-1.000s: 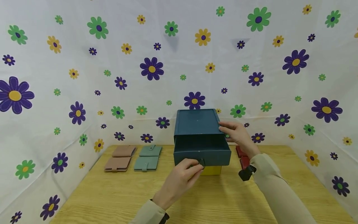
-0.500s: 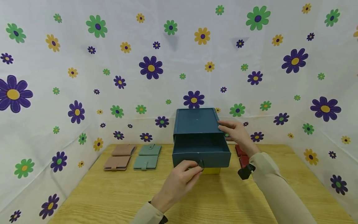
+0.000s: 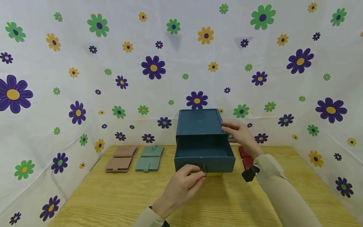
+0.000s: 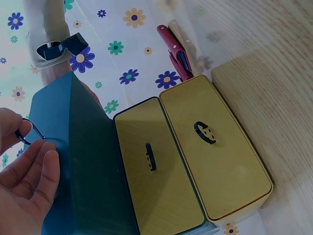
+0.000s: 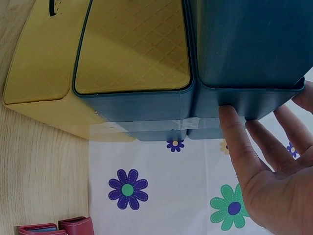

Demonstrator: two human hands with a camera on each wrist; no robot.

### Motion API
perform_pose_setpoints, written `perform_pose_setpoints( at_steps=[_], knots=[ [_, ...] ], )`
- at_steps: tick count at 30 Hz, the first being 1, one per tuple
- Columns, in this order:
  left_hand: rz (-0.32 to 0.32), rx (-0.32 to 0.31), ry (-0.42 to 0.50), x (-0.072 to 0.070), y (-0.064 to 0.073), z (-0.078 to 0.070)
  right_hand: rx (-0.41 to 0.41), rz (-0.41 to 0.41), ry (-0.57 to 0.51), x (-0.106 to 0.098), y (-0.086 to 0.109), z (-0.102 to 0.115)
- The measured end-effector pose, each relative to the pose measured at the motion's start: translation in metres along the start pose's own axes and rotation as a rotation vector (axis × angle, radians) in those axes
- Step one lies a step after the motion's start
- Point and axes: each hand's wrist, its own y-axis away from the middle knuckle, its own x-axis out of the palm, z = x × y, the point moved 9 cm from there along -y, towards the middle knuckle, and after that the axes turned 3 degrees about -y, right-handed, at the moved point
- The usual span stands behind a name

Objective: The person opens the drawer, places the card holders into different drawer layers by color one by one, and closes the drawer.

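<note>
A stack of drawer boxes stands at the table's back, the top one a dark blue box [image 3: 199, 121]. Its blue drawer [image 3: 187, 163] is pulled far out, and the part of its inside seen in the head view is bare. My left hand [image 3: 180, 187] pinches the black loop pull [image 4: 37, 130] on the drawer front between thumb and fingers. My right hand [image 3: 242, 135] rests its extended fingertips against the right side of the blue box. Below sit two shut drawers with yellow fronts, a middle drawer [image 4: 159, 181] and a bottom drawer [image 4: 220, 161], each with a black loop.
Left of the stack lie two pink wallets [image 3: 118, 164] and two green wallets [image 3: 148, 164] on the wooden table [image 3: 113, 195]. Red wallets [image 3: 248, 163] lie to the right, partly behind my right arm. A flower-printed cloth [image 3: 127, 104] hangs behind and at both sides.
The blue drawer has come further out toward me, with my left hand still holding its loop. My right hand has stayed against the box's side.
</note>
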Motion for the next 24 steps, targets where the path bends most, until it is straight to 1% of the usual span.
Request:
perform_pose_setpoints(
  at_steps=[13,19,24],
  knots=[
    [-0.021,0.044,-0.033,-0.0027,0.0023,-0.0048,0.008,-0.001,0.003,-0.0011,-0.0009,-0.0010],
    [0.002,0.026,-0.021,-0.0020,0.0009,-0.0045,-0.010,0.002,0.002,-0.0019,-0.0014,-0.0004],
    [0.021,0.011,-0.016,-0.0017,0.0025,-0.0047,-0.008,0.001,0.009,-0.0008,-0.0015,-0.0013]
  ],
)
